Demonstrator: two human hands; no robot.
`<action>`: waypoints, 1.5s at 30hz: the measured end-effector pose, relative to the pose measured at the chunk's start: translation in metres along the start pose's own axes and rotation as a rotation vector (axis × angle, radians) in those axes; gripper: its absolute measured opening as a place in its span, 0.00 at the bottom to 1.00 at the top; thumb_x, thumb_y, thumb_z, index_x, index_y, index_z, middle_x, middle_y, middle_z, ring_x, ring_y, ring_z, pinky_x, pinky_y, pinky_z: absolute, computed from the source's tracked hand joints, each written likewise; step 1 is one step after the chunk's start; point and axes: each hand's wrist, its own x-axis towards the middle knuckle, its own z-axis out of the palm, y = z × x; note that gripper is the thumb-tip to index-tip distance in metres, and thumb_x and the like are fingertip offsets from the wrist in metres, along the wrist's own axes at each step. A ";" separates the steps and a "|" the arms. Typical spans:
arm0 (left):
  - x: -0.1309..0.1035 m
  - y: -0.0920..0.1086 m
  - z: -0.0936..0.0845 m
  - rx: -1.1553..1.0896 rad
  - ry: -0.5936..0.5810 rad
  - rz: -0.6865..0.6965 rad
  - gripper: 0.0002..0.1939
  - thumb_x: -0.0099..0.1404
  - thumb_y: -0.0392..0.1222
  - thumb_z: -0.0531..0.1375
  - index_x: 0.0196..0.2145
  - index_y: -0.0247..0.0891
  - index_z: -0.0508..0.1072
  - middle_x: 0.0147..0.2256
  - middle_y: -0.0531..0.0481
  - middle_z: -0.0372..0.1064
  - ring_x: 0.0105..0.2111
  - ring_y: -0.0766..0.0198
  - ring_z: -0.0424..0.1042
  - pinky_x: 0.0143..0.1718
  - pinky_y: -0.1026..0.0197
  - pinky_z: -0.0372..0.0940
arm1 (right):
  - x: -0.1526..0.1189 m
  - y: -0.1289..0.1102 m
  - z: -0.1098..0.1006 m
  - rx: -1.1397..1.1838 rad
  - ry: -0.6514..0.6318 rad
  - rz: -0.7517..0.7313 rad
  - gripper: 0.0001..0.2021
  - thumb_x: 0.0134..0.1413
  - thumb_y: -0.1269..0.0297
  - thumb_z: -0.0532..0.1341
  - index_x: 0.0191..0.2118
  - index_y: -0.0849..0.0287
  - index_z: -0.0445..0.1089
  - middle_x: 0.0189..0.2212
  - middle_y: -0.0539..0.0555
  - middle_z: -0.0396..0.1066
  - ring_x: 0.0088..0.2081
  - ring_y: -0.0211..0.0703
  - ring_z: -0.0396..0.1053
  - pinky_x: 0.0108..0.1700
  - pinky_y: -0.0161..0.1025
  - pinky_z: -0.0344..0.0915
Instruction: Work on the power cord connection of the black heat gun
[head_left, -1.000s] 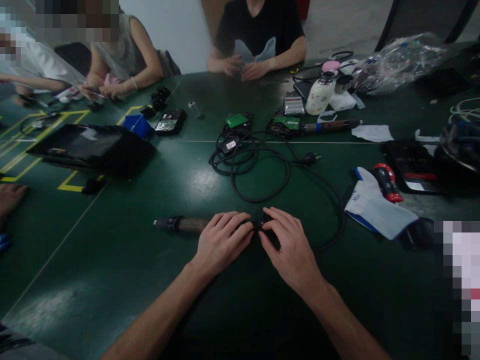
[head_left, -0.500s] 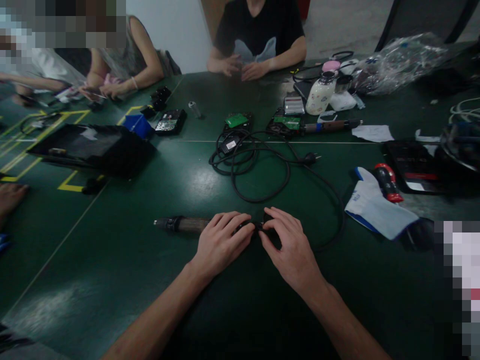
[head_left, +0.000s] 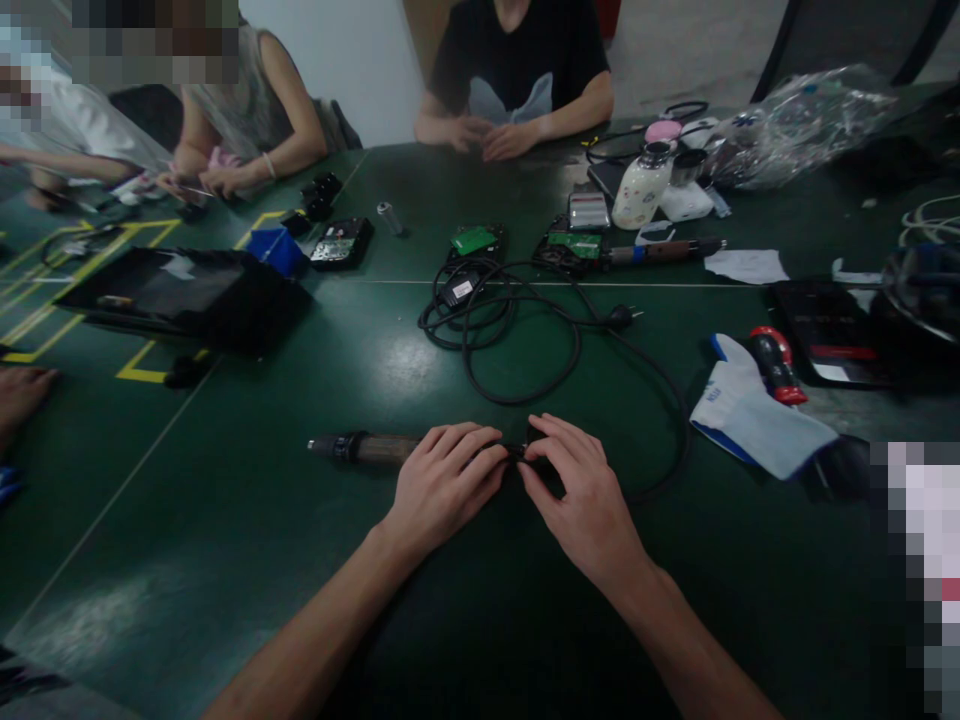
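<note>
A dark electric screwdriver lies on the green table with its tip to the left. My left hand is wrapped over its rear end. Just to the right, my right hand pinches the end of a black cable, close against the back of the screwdriver. The exact joint between cable and tool is partly hidden by my fingers. From my right hand the cable curves up to a loose coil around a black adapter with a white label.
Behind the coil are hard drives and a second screwdriver. A glove and a red-black handle lie right; a black tray is left. A patterned bottle stands behind. People sit across the table.
My hands stay almost in place. The cable end between my fingers has shifted slightly. The hands of the person opposite have moved a little closer together.
</note>
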 end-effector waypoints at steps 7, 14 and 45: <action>0.003 0.001 0.000 0.029 0.034 -0.005 0.09 0.74 0.41 0.63 0.50 0.42 0.74 0.52 0.50 0.75 0.52 0.56 0.74 0.51 0.52 0.67 | -0.001 0.000 0.000 -0.002 -0.010 0.004 0.05 0.66 0.71 0.62 0.43 0.54 0.70 0.60 0.57 0.72 0.66 0.54 0.65 0.66 0.58 0.62; 0.002 0.003 -0.002 -0.013 0.004 -0.007 0.11 0.73 0.41 0.63 0.51 0.42 0.73 0.55 0.49 0.74 0.54 0.54 0.73 0.52 0.50 0.67 | 0.000 0.000 -0.001 0.003 -0.007 -0.001 0.04 0.66 0.71 0.62 0.43 0.54 0.71 0.59 0.57 0.73 0.66 0.55 0.65 0.65 0.57 0.63; 0.001 0.000 0.000 0.001 -0.029 0.028 0.10 0.73 0.39 0.62 0.52 0.44 0.73 0.56 0.50 0.74 0.54 0.55 0.73 0.52 0.50 0.67 | 0.001 0.000 -0.001 0.004 -0.007 -0.002 0.05 0.65 0.72 0.62 0.43 0.53 0.71 0.59 0.57 0.73 0.65 0.54 0.66 0.65 0.57 0.63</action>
